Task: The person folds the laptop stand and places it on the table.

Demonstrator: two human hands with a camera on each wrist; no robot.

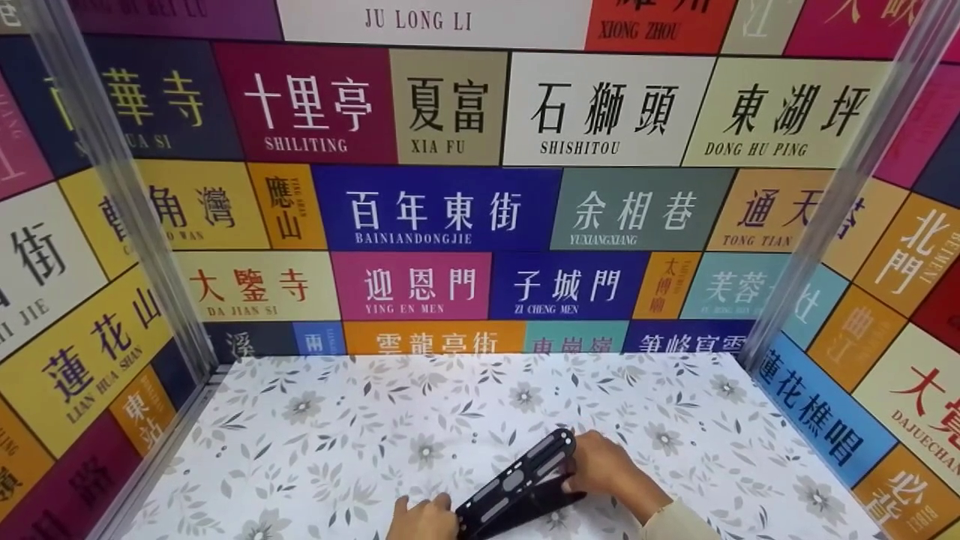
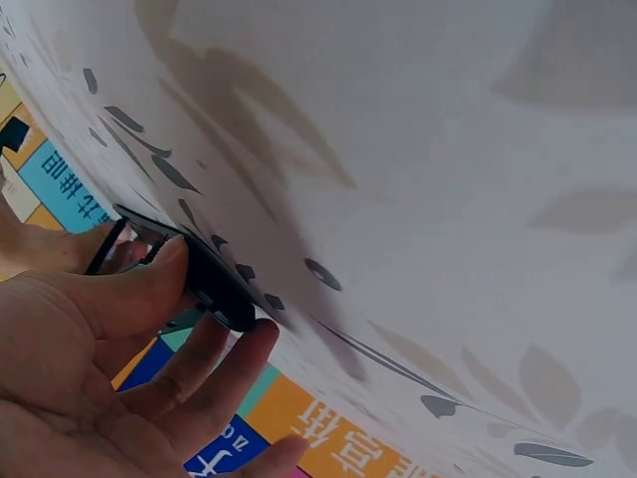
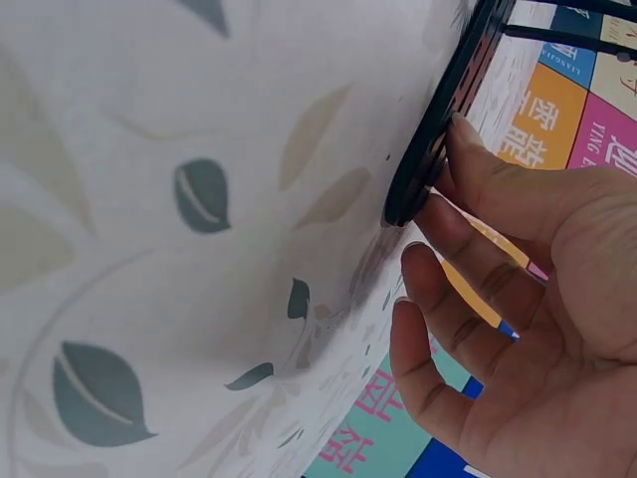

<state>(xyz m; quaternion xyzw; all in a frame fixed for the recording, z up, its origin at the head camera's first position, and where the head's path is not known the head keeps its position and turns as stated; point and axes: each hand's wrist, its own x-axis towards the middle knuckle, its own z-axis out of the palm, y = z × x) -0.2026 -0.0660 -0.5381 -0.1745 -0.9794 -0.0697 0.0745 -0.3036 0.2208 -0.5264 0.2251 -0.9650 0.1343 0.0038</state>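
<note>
A black folding stand (image 1: 515, 478) with slotted, hinged bars is held low over the flowered tabletop, slanting up to the right in the head view. Its upper bar spreads apart from a darker lower bar. At the near left end, my left hand (image 1: 424, 519) grips it; the left wrist view shows the thumb and fingers around the rounded black end (image 2: 227, 299). My right hand (image 1: 606, 471) has the far right end. In the right wrist view, its thumb and index finger pinch the bar (image 3: 438, 139), while the other fingers are loosely bent beside it.
The white tabletop (image 1: 360, 427) carries a grey leaf and flower print. Colourful panels (image 1: 435, 210) with place names rise behind it and on both sides. Clear upright posts (image 1: 825, 202) stand at the back corners.
</note>
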